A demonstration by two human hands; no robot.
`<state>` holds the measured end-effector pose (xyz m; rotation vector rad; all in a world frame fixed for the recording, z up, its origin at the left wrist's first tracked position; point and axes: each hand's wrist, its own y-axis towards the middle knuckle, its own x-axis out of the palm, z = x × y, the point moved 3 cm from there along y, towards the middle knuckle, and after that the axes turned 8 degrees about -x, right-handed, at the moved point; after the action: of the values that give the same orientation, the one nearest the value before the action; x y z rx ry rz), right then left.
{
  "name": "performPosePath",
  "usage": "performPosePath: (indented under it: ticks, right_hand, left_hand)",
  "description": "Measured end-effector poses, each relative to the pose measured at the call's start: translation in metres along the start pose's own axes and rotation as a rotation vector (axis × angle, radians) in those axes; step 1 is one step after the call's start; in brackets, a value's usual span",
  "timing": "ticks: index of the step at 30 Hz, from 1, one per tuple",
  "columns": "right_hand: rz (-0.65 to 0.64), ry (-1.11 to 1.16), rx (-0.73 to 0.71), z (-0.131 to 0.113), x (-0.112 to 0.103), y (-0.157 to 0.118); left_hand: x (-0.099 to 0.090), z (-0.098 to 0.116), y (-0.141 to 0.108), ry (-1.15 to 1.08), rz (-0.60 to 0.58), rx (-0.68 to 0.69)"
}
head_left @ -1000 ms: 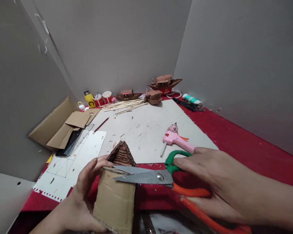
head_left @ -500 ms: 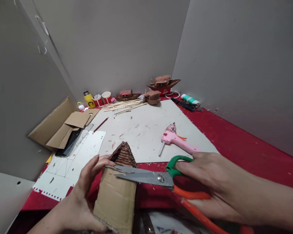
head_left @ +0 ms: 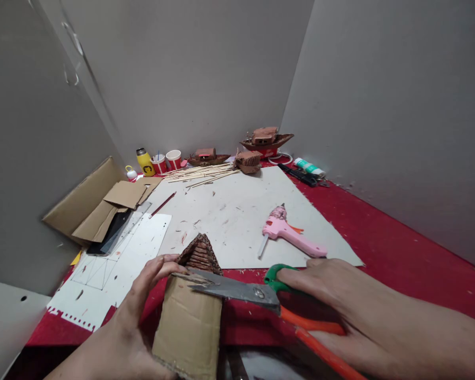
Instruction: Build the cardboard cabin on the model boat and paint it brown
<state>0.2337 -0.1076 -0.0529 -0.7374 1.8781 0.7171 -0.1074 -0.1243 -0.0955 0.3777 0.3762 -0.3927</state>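
A small cardboard house model (head_left: pixel 188 327) with a brown ridged gable is tilted toward me at the table's front edge. My left hand (head_left: pixel 136 311) grips it along its left side, thumb low and fingers near the gable. In my right hand (head_left: pixel 332 306) is a pair of scissors (head_left: pixel 257 293) with one green and one orange handle. The blades lie slightly apart across the cardboard just below the gable, around a thin torn strip at its edge. Beyond the right hand, a pink hot glue gun (head_left: pixel 287 232) lies on the white sheet.
A large white sheet (head_left: pixel 229 211) covers much of the red table (head_left: pixel 388 248). Cardboard pieces (head_left: pixel 98 200) and a drawn paper (head_left: pixel 98 290) are at left. Thin sticks (head_left: pixel 201 173), brown model boats (head_left: pixel 267 138), paper cups (head_left: pixel 173 158) and a yellow bottle (head_left: pixel 144 161) stand farther back.
The scissor blades have closed somewhat and turned slightly at the cardboard's edge. My left hand keeps its hold on the house model. The whole view has shifted a little.
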Motion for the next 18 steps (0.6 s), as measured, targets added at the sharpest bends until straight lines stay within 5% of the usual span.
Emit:
performPosePath:
  ticks: [18]
  right_hand:
    - [-0.001, -0.01, -0.059, 0.0006, 0.0041, -0.005]
  left_hand:
    - [0.0029, 0.0044, 0.0015, -0.034, -0.009, 0.003]
